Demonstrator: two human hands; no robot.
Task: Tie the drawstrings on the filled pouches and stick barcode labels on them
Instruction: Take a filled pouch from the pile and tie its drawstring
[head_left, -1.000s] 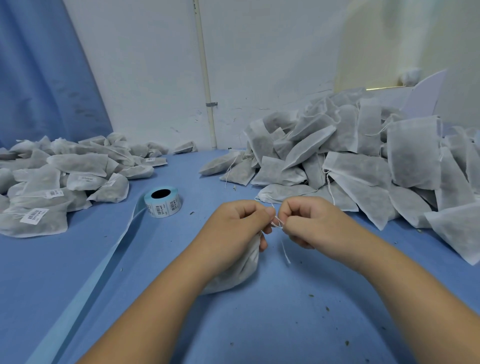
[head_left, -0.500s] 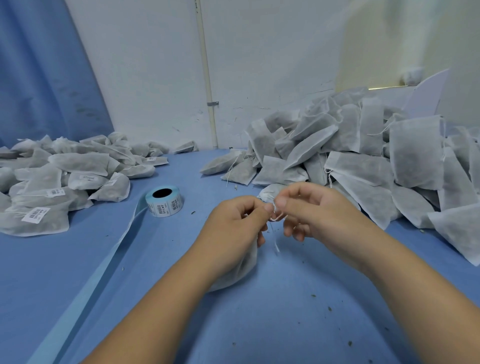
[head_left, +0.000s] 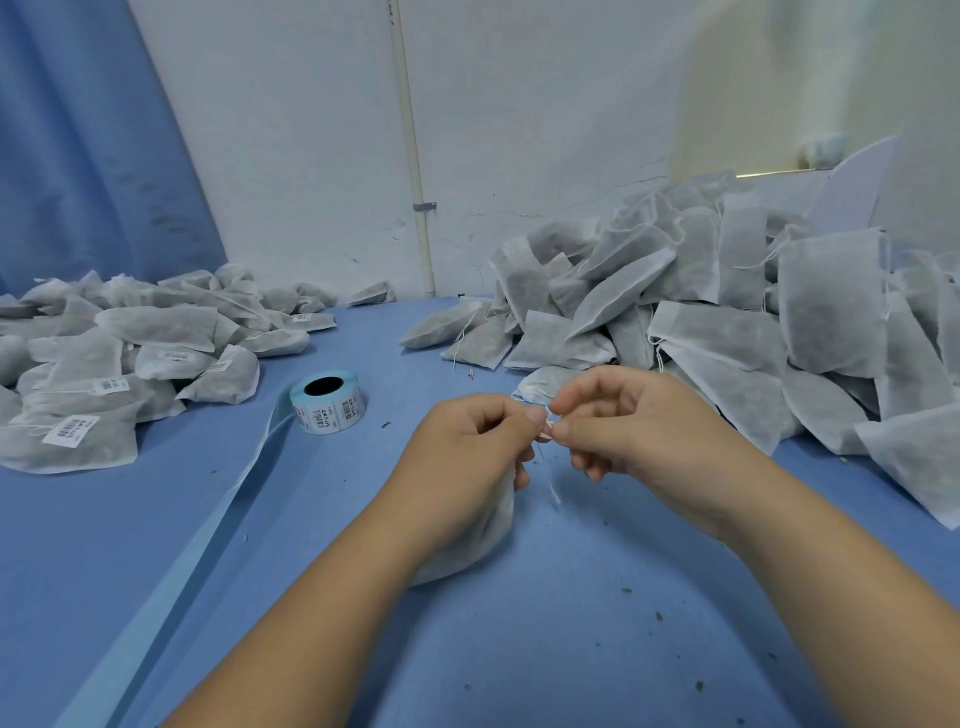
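Observation:
A filled white pouch (head_left: 480, 540) hangs under my left hand (head_left: 467, 452), which grips its gathered neck. My right hand (head_left: 628, 421) pinches the thin white drawstring (head_left: 553, 483) right beside the left thumb; a loose end of the string dangles below the fingertips. Most of the pouch is hidden behind my left hand and wrist. A roll of barcode labels (head_left: 327, 402) stands on the blue table (head_left: 519, 649) to the left of my hands, its pale blue backing strip (head_left: 171, 566) trailing toward the near left.
A tall heap of pouches with loose strings (head_left: 727, 312) fills the right side up to the wall. A lower heap of pouches, some bearing barcode labels, (head_left: 104, 374) lies at the left. Dark crumbs dot the table near me.
Both hands have risen slightly with the pouch. My right hand has loosened its fist, with its lower fingers spread, and now pinches the string with its fingertips against the left thumb.

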